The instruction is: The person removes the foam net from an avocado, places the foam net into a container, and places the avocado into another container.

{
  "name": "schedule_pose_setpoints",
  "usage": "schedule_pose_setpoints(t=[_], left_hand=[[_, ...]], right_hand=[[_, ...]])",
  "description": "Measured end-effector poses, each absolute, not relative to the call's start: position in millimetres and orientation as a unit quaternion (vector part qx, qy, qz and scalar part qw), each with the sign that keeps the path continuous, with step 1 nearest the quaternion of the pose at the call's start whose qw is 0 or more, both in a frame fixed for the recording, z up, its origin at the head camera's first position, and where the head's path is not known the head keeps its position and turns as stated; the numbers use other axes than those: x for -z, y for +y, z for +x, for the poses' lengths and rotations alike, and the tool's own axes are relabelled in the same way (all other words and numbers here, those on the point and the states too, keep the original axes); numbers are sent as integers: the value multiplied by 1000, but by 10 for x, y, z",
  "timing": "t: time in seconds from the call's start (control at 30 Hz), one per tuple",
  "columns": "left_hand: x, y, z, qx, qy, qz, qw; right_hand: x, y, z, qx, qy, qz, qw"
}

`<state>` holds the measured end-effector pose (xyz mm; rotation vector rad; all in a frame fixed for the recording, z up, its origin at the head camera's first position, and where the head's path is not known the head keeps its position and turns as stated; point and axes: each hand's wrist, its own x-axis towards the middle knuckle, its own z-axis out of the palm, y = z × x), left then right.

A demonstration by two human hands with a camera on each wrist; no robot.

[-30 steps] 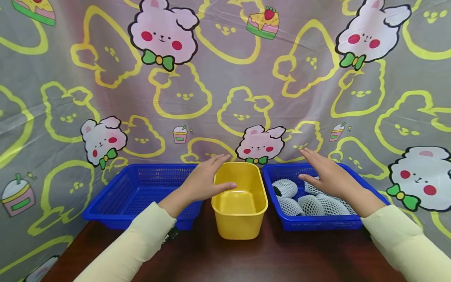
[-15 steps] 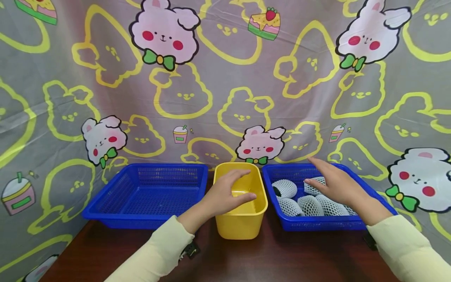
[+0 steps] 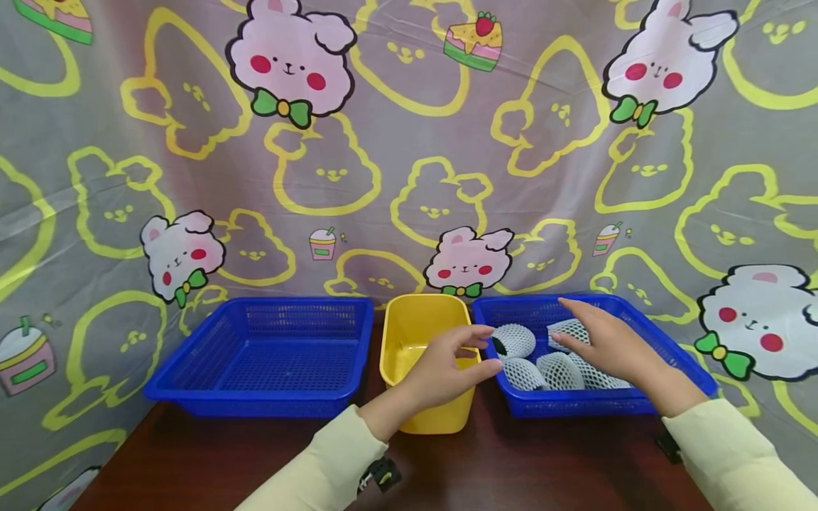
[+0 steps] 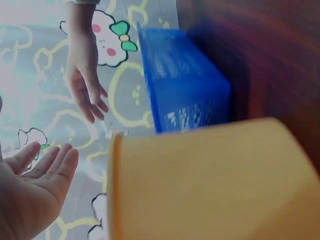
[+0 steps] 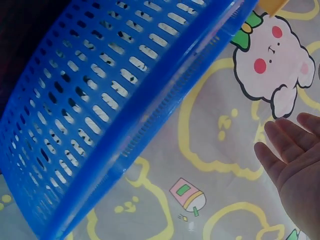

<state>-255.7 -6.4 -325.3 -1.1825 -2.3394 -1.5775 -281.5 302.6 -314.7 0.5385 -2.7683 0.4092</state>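
Observation:
My left hand (image 3: 447,365) hovers over the right side of the yellow bin (image 3: 441,419), fingers relaxed and reaching toward the right blue basket (image 3: 575,406). Nothing is in its grasp. Above that basket is my right hand (image 3: 610,344), thumb and fingers spread apart, also holding nothing. Inside the basket lie several rounded things in white foam netting (image 3: 562,372); a dark patch shows at one end of the back-left one. The right hand hides part of this group. In the right wrist view the open fingers of the right hand (image 5: 300,165) are above the basket's slotted wall (image 5: 115,100).
A second blue basket (image 3: 281,406), with a bare slotted floor, stands left of the yellow bin. All three containers sit on a dark brown table (image 3: 255,454). A patterned grey curtain (image 3: 358,234) hangs right behind them.
My left hand has moved right, from the bin's left edge across it to near the right basket. My right hand has shifted slightly down and right. The containers and netted things stay put.

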Motion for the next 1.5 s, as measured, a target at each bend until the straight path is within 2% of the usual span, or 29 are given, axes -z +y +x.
schedule_pose_setpoints(t=[0.27,0.5,0.67,0.87,1.07,1.23,1.5], left_hand=[[3470,111,-2435,577,-734,-357,-19],[3708,206,-2324,572,-751,-329,-24],[3851,256,-2271,549,-767,-328,-47],[3957,312,-2266,552,-779,-287,-76],[4066,427,-2295,634,-726,-238,-122],[4108,532,-2314,664,-708,-209,-123],[4197,670,-2398,735,-652,-149,-114]], right_hand=[[3224,2997,-2800,-144,-966,169,133],[3279,3009,-2807,-152,-965,169,131],[3341,3039,-2838,-156,-967,163,119],[3426,3037,-2915,-147,-970,161,112],[3475,3004,-2949,-141,-979,127,78],[3527,2994,-2976,-145,-983,104,47],[3556,2974,-3013,-148,-982,109,38]])
